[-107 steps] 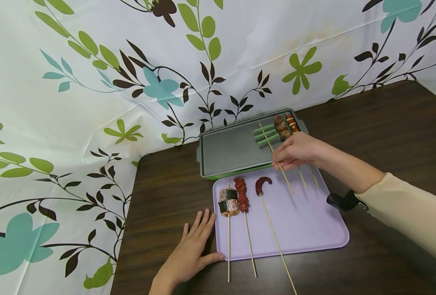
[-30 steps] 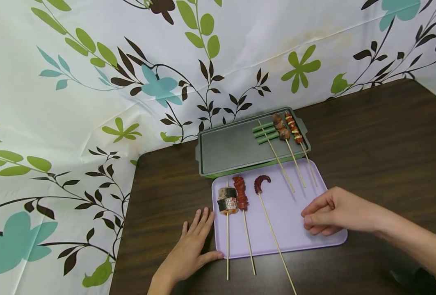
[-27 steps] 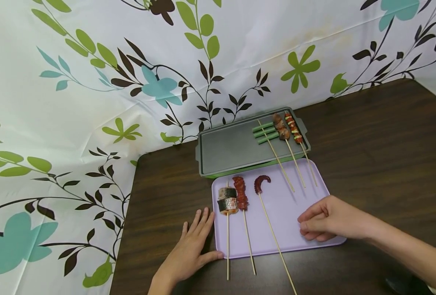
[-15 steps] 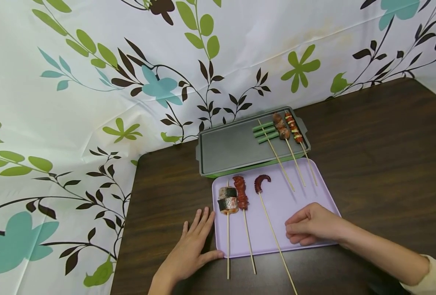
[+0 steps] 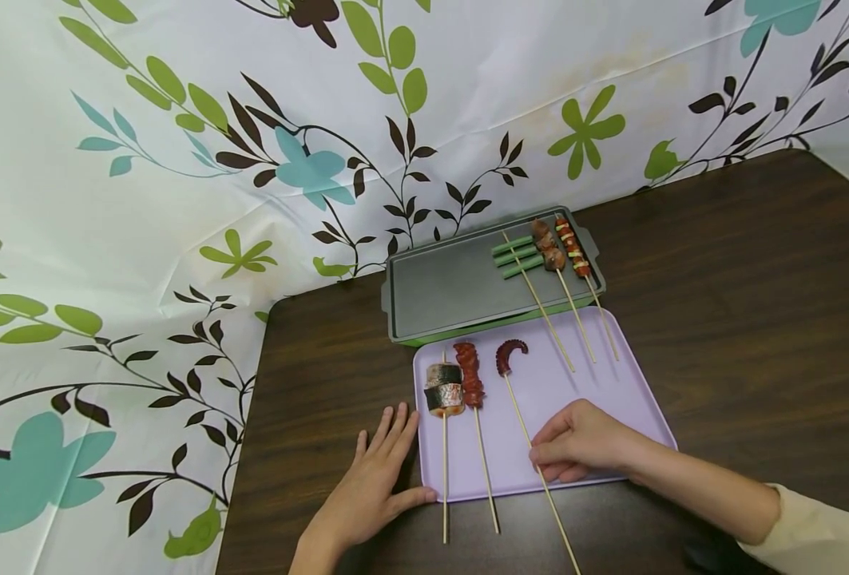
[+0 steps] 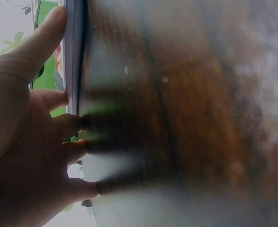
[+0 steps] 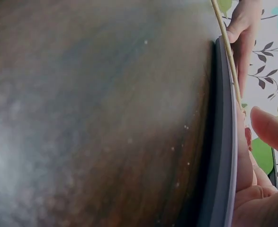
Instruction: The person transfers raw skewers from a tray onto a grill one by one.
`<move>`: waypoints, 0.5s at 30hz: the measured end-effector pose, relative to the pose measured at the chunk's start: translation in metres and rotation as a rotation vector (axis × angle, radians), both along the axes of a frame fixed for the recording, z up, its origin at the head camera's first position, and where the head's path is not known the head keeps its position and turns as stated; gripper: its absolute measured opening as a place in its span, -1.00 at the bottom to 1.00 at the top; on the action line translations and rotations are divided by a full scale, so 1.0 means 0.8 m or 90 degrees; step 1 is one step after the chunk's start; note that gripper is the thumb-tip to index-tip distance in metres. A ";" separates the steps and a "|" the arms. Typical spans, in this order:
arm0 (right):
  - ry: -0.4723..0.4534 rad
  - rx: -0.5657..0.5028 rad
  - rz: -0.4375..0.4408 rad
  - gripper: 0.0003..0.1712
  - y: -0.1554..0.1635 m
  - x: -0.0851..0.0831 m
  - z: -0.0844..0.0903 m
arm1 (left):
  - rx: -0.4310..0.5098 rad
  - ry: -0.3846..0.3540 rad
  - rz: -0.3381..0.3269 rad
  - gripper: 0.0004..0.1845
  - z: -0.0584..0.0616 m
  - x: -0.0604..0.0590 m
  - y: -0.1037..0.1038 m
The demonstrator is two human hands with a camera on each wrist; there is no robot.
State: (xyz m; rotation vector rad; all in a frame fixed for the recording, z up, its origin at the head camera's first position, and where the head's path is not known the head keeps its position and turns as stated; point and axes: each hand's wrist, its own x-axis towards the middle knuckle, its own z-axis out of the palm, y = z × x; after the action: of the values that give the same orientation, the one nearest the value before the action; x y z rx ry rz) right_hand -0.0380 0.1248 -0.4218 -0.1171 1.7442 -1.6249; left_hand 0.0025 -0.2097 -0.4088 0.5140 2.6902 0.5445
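Head view, with the lilac tray (image 5: 611, 399) as landmark. Nearest the viewer, the left hand (image 5: 370, 495) lies flat on the dark worktop (image 5: 755, 319) at the tray's near left corner, fingers straight and spread, thumb against the tray edge, holding nothing. At the tray's near edge, the right hand (image 5: 578, 443) rests with its fingers curled toward the stick of the octopus skewer (image 5: 532, 447); the fingertips meet the stick, but whether they already pinch it cannot be told, and the right wrist view shows only the stick passing over the tray rim beside a finger.

On the tray's left half lie three skewers, sticks overhanging the near edge: from left, the fish skewer (image 5: 444, 391), the red skewer (image 5: 470, 375) and the octopus skewer, its curled tentacle toward the tray's far side.

Beyond the tray's far edge, touching it, stands the grey griddle (image 5: 453, 291). At its right end lie three more skewers, food on the plate and sticks reaching back over the tray: the green skewer (image 5: 517, 257), the brown skewer (image 5: 548, 247) and the striped skewer (image 5: 571, 247). A leaf-patterned cloth (image 5: 180, 160) hangs behind.

Judged from this layout, the work is about half done: three skewers sit on the griddle, three remain on the tray, and the octopus skewer appears to be the one in hand.
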 end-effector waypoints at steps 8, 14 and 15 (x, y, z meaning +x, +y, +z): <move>0.038 0.024 -0.002 -0.77 -0.008 0.001 -0.002 | 0.001 0.007 -0.003 0.06 0.000 -0.001 0.000; 0.040 0.015 0.002 -0.79 -0.009 0.001 -0.001 | 0.001 0.004 -0.001 0.06 0.000 0.000 -0.001; 0.039 0.015 0.002 -0.79 -0.009 0.001 -0.001 | 0.000 0.002 -0.001 0.06 0.000 -0.001 -0.001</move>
State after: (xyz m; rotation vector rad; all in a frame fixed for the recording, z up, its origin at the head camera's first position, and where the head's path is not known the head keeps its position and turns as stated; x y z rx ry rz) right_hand -0.0369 0.1177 -0.4228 -0.1597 1.8078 -1.6136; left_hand 0.0020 -0.2103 -0.4086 0.5177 2.6931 0.5437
